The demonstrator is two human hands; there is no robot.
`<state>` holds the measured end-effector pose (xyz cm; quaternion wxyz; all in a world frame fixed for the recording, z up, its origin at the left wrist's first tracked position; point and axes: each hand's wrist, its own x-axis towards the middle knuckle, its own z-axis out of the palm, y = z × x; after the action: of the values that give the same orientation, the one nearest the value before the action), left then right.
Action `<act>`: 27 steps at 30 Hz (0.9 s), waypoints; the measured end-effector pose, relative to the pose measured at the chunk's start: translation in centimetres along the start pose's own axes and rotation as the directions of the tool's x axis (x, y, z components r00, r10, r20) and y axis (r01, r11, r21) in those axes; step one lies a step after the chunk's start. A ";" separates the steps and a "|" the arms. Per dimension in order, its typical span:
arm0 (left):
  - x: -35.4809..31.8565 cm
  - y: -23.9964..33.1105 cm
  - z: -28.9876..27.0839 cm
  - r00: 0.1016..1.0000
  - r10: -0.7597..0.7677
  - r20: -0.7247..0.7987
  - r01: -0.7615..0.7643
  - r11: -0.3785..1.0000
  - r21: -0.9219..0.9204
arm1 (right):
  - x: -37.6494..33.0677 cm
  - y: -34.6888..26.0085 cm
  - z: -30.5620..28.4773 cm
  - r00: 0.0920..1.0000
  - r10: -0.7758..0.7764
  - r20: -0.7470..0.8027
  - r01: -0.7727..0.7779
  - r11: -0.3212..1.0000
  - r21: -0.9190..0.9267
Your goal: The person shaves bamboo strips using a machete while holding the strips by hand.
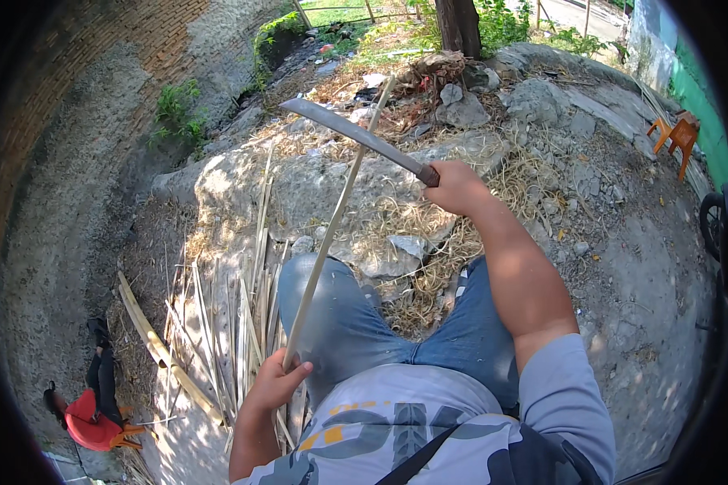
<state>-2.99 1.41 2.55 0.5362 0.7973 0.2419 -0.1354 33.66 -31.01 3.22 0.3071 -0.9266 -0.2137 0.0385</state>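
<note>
My left hand (pixel 277 381) is closed around the lower end of a long, pale bamboo strip (pixel 323 246), which slants up and away past my left thigh. In my right hand (pixel 455 187) is the dark handle of a machete (pixel 356 133), its long grey blade pointing to the far left. The blade crosses the strip in its upper part; whether it touches or only overlaps in view, I cannot tell. Several split bamboo strips (pixel 247 323) lie on the ground beside my left leg.
Pale shavings (pixel 453 259) litter the ground between and beyond my knees. Thicker bamboo pieces (pixel 170 356) lie at the left, near a seated person in red (pixel 93 420). Rocks (pixel 461 105) and a tree trunk (pixel 459 28) stand ahead. At the right is an orange chair (pixel 683 139).
</note>
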 end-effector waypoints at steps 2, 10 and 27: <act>0.5 -0.4 0.3 1.000 0.017 0.007 -0.017 1.000 -0.013 | -0.4 -0.3 -0.3 1.000 0.023 -0.012 -0.023 0.999 0.023; 2.0 1.8 2.5 0.997 0.069 0.020 -0.068 0.996 -0.062 | -3.2 -5.0 3.6 0.883 -0.466 0.063 0.470 0.869 -0.155; 2.1 2.0 3.3 0.998 -0.013 0.056 0.003 0.985 0.170 | -1.1 -1.3 1.2 0.992 -0.128 0.001 0.128 0.992 -0.004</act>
<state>0.02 -1.76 1.80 0.4723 0.8350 0.2174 -0.1803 31.95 -29.84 2.95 0.3070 -0.9115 -0.2730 0.0185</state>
